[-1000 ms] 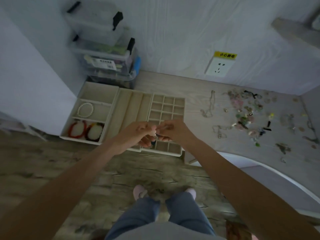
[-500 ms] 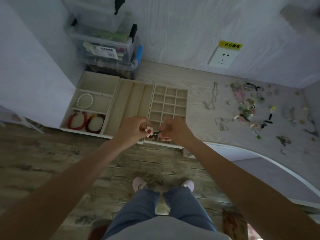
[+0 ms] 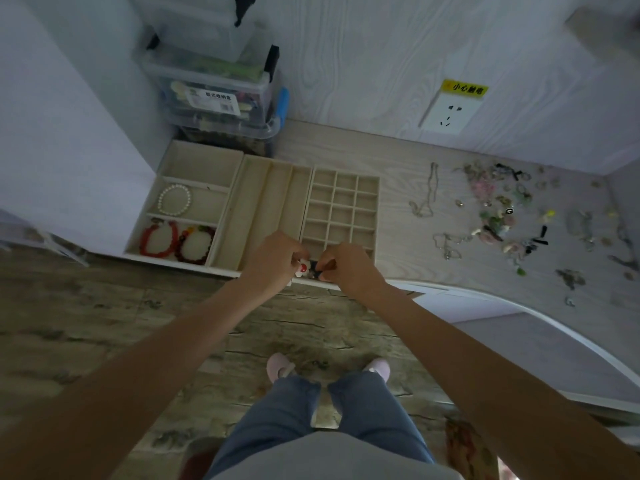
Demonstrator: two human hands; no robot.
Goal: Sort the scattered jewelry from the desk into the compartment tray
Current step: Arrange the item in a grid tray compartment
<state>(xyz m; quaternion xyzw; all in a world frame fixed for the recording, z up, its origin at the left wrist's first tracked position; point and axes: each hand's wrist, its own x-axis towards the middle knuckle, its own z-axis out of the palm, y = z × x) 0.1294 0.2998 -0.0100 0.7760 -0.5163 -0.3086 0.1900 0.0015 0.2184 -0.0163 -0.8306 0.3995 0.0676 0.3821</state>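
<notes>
**Red-and-white flower piece held over the tray**

Both hands meet at the tray's (image 3: 270, 188) near edge. The left hand (image 3: 277, 259) pinches a little flower piece (image 3: 302, 268). The right hand (image 3: 346, 268) pinches a small dark bit (image 3: 316, 266) touching it. More jewelry (image 3: 498, 216) lies scattered on the desk (image 3: 398, 161), well apart.

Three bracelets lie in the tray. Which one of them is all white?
The pearl bracelet, alone in the middle left compartment of the tray. The red bracelet and the dark beaded bracelet share the compartment nearer the person.
</notes>
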